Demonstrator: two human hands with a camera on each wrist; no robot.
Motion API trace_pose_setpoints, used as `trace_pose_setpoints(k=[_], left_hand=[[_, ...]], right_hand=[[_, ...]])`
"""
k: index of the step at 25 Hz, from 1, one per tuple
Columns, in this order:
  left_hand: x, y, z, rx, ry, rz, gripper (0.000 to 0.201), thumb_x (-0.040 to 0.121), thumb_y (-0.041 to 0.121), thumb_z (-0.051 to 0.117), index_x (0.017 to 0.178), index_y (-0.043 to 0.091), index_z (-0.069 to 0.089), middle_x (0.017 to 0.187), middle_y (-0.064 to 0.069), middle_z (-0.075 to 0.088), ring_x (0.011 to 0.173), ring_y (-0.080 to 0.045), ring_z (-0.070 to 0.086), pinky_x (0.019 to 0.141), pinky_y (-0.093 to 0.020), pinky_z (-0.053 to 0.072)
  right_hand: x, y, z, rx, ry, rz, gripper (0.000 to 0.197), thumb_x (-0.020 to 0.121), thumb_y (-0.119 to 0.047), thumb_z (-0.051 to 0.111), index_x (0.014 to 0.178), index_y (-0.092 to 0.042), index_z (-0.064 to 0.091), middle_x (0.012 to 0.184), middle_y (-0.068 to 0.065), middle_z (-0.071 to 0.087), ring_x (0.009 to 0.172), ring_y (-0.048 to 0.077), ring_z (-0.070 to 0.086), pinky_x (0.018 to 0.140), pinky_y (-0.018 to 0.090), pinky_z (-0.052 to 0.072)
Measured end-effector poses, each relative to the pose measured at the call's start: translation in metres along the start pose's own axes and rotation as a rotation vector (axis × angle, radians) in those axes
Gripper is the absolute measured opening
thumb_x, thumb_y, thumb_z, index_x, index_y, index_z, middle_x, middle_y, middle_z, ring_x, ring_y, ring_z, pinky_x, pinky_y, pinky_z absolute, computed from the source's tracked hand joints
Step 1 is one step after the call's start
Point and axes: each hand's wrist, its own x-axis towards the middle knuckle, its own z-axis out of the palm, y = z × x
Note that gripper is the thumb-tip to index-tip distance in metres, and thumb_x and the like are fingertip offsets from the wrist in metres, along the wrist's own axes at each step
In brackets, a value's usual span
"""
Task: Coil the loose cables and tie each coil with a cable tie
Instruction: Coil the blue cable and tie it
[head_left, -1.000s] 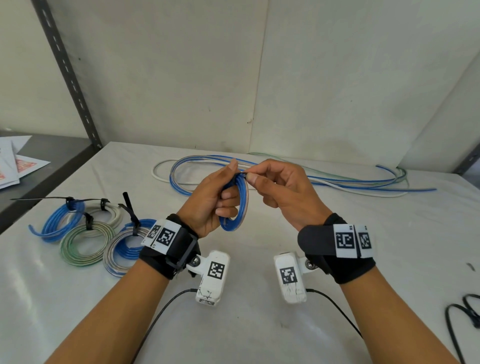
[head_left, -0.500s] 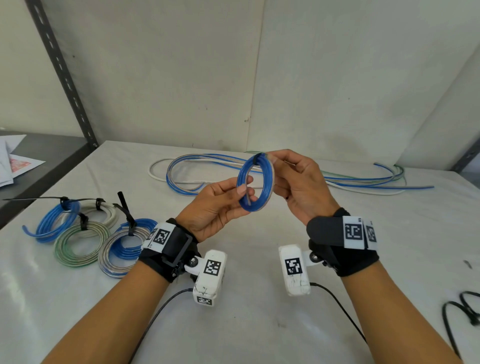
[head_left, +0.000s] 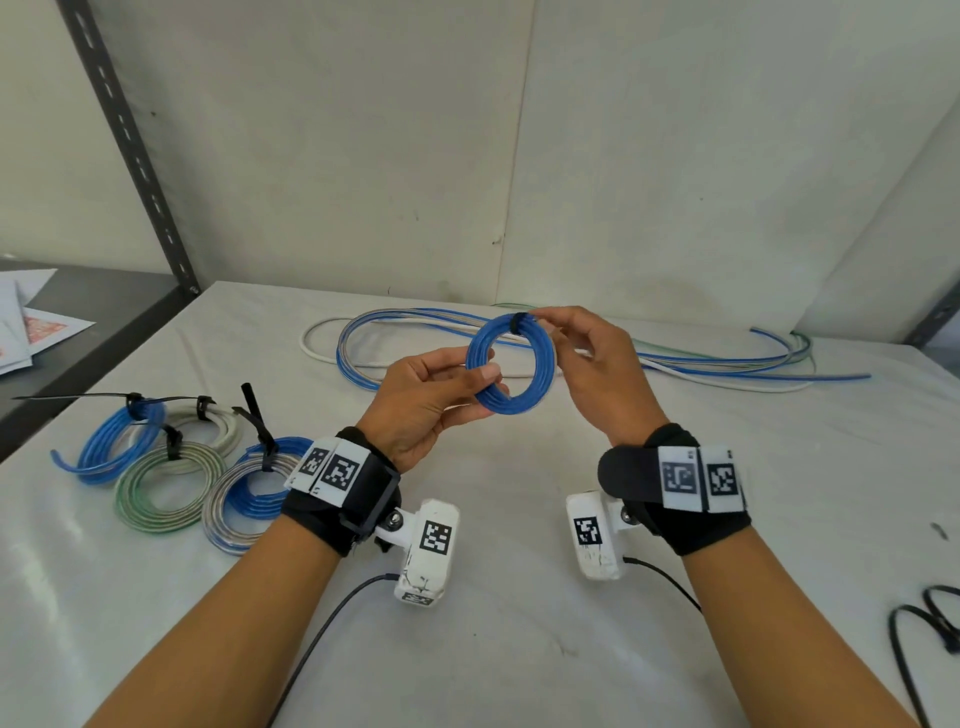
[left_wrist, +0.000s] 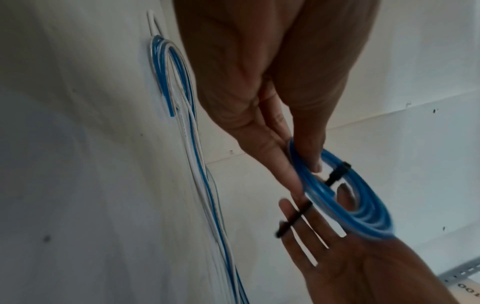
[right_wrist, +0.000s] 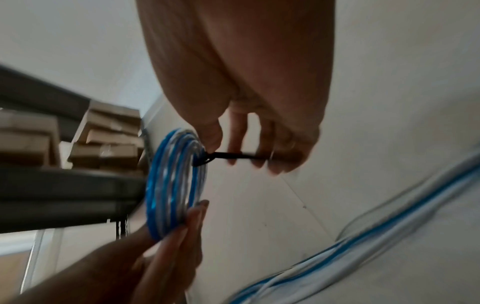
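Blue coil (head_left: 510, 368) stands up in your left hand (head_left: 426, 400), fingers pinching its rim. Your right hand (head_left: 597, 374) pinches the black cable tie (right_wrist: 233, 155) on top.

Tied coils (head_left: 171, 467) lie left, loose cables (head_left: 675, 358) behind on table (head_left: 519, 649).

both hands (head_left: 519, 384) are raised above the surface (head_left: 509, 649), whose near stretch between the forearms lies bare. to the left, four tied coils (head_left: 166, 467) crowd together, their tie tails sticking up and sideways. at the back, loose cables (head_left: 727, 364) stretch across in front of the wall (head_left: 467, 156). a black cord (head_left: 919, 629) loops at the near right edge. a slanted metal post (head_left: 130, 140) bounds the left rear corner.
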Motion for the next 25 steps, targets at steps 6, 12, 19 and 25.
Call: trace_pose_setpoints(k=[6, 12, 19, 25], left_hand=[[0.006, -0.002, -0.005, -0.065, 0.165, 0.096, 0.036, 0.086, 0.002, 0.071, 0.119, -0.008, 0.064, 0.091, -0.016, 0.075, 0.078, -0.019, 0.075, 0.069, -0.028, 0.06], [-0.001, 0.004, 0.0, 0.011, 0.079, 0.146, 0.046, 0.068, 0.013, 0.08, 0.112, 0.004, 0.07, 0.103, -0.017, 0.075, 0.09, -0.025, 0.074, 0.079, -0.03, 0.06], [0.002, -0.004, 0.004, 0.025, 0.198, 0.18, 0.028, 0.081, 0.004, 0.078, 0.108, 0.007, 0.071, 0.092, -0.012, 0.077, 0.082, -0.021, 0.075, 0.072, -0.028, 0.06], [0.0, 0.005, -0.003, 0.025, 0.111, 0.093, 0.034, 0.069, 0.013, 0.08, 0.101, 0.005, 0.071, 0.094, -0.016, 0.077, 0.088, -0.025, 0.075, 0.077, -0.031, 0.062]], right_hand=[[-0.005, -0.004, 0.007, 0.122, -0.169, 0.227, 0.027, 0.088, -0.032, 0.075, 0.097, -0.007, 0.072, 0.084, 0.008, 0.077, 0.073, 0.021, 0.075, 0.063, 0.029, 0.059], [-0.008, 0.004, 0.011, 0.243, -0.156, 0.217, 0.012, 0.091, -0.013, 0.072, 0.101, -0.006, 0.073, 0.084, 0.012, 0.078, 0.076, 0.025, 0.076, 0.071, 0.03, 0.061], [-0.009, 0.002, 0.011, 0.214, -0.217, 0.213, 0.013, 0.09, -0.014, 0.074, 0.1, -0.005, 0.072, 0.086, 0.011, 0.077, 0.079, 0.021, 0.076, 0.069, 0.031, 0.062], [-0.012, -0.001, 0.017, 0.296, -0.091, 0.199, 0.032, 0.089, -0.01, 0.075, 0.118, -0.002, 0.064, 0.088, 0.012, 0.078, 0.08, 0.023, 0.077, 0.069, 0.028, 0.06]])
